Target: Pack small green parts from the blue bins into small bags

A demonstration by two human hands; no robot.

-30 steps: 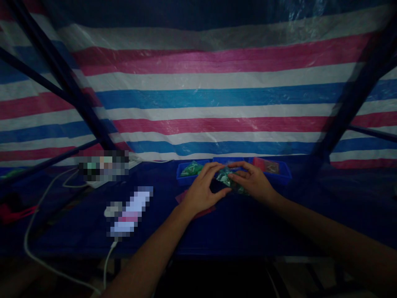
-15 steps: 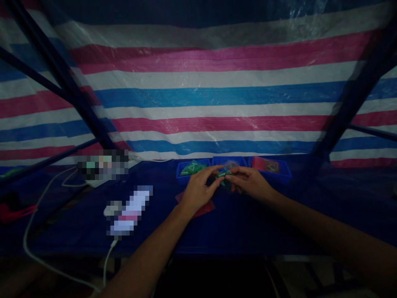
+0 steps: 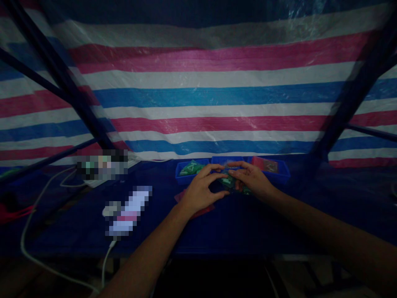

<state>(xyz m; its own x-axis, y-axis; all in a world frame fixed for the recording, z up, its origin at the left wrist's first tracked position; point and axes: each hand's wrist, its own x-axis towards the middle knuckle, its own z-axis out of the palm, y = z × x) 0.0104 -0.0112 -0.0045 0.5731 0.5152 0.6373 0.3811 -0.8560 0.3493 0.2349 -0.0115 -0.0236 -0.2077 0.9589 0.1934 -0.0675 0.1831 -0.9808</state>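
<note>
Both my hands meet over the dark blue table (image 3: 248, 223), in front of a row of blue trays. My left hand (image 3: 200, 190) curls its fingers and thumb toward a small green plastic packet (image 3: 228, 181) and touches its left end. My right hand (image 3: 252, 180) grips the same packet from the right, fingers closed over it. The packet is partly hidden between the fingers. A red sheet (image 3: 198, 210) lies under my left wrist.
Three blue trays stand at the back: the left tray (image 3: 186, 169) holds green packets, the middle tray (image 3: 223, 159) is mostly hidden, the right tray (image 3: 273, 167) holds red packets. A white cable (image 3: 31, 215) and blurred-out items lie left. A striped tarp (image 3: 198, 95) hangs behind.
My left fingers pinched in on the packet half a second ago and have now spread a little again. Both hands stay in the same spot.
</note>
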